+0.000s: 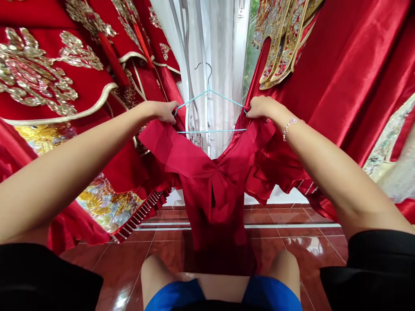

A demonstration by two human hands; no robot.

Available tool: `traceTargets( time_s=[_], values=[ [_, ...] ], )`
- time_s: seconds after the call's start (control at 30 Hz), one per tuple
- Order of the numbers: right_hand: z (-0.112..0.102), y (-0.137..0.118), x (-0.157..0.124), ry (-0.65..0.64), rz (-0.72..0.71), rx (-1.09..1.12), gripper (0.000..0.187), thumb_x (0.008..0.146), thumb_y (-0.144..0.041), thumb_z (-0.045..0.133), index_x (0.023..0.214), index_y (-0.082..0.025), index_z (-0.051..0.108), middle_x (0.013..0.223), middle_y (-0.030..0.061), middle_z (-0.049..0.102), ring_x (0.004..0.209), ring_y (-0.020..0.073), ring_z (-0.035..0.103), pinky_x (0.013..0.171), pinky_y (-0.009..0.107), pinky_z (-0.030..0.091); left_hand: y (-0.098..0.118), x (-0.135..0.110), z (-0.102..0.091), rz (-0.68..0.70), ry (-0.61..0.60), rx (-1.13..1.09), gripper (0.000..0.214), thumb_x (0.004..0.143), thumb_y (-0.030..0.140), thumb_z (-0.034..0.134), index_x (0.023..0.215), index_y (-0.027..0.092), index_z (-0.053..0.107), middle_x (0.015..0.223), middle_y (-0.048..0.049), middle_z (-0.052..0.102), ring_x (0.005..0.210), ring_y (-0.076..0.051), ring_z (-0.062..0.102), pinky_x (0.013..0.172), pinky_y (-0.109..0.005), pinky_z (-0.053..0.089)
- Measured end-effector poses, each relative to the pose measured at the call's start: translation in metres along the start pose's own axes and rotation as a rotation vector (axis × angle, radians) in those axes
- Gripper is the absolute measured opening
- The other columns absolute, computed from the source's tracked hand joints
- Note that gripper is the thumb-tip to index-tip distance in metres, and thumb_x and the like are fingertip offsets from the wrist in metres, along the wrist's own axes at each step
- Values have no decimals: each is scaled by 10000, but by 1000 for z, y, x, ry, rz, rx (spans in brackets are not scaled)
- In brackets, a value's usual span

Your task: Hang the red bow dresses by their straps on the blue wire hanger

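A plain red dress point(217, 185) with a bow-like gathered front hangs from a thin light-blue wire hanger point(212, 130) straight ahead of me. My left hand point(167, 111) is closed around the hanger's left end, by the dress's shoulder. At the opposite end, my right hand point(259, 107) pinches the hanger and the right shoulder of the dress. The hanger's hook points up and appears to hang on nothing. Below, the skirt drops toward the floor between my knees, its lower part in shadow.
Red garments with gold sequin embroidery point(32, 73) crowd the left. More red satin clothing point(350, 82) and a gold-trimmed piece point(282, 43) hang on the right. White curtains point(223, 56) stand behind the hanger, beside a window frame. Shiny red tiles point(129, 259) cover the floor.
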State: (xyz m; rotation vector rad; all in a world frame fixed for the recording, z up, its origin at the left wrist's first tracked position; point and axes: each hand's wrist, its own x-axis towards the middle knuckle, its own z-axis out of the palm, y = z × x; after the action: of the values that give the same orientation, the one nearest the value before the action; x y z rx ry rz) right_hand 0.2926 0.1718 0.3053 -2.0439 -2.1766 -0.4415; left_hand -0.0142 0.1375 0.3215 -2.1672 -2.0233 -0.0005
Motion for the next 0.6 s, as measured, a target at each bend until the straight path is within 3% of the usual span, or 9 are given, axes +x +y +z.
traceTargets(
  time_s=[0.13, 0.27, 0.37, 0.47, 0.6],
  values=[
    [-7, -4, -10, -32, -2, -16, 353, 792, -269, 664, 1081, -74, 715, 904, 168, 734, 867, 305, 707, 707, 359, 556, -14, -3, -1, -16, -33, -188, 894, 701, 241, 644, 1552, 224, 368, 1133, -108, 685, 1056, -303, 652, 828, -329, 515],
    [-9, -4, -13, -57, 27, 8, 322, 814, -253, 631, 1071, -81, 720, 871, 188, 730, 789, 321, 703, 702, 417, 565, -14, -11, 1, -22, -8, -235, 866, 712, 202, 625, 1541, 196, 377, 1157, -114, 678, 1061, -292, 662, 810, -316, 520],
    [-7, -9, -16, -39, 40, 14, 353, 799, -230, 652, 1109, -71, 710, 979, 221, 730, 926, 352, 706, 804, 448, 567, 0, -18, 6, -61, 38, -165, 775, 748, 222, 617, 1498, 155, 430, 1265, -146, 655, 1105, -307, 654, 856, -329, 523],
    [0, -17, -21, 64, 69, 2, 403, 801, -231, 667, 1165, -61, 690, 1134, 247, 697, 1093, 379, 668, 894, 475, 545, 18, -21, 11, -159, 113, -12, 730, 759, 251, 636, 1455, 104, 472, 1311, -204, 634, 1167, -372, 625, 915, -387, 514],
    [7, -25, -23, 160, 116, -43, 395, 862, -279, 618, 1143, -13, 693, 1130, 257, 677, 1134, 401, 639, 896, 519, 517, 27, -14, 9, -200, 135, 86, 753, 755, 291, 659, 1448, 62, 474, 1296, -232, 636, 1173, -402, 613, 913, -394, 500]
  ],
)
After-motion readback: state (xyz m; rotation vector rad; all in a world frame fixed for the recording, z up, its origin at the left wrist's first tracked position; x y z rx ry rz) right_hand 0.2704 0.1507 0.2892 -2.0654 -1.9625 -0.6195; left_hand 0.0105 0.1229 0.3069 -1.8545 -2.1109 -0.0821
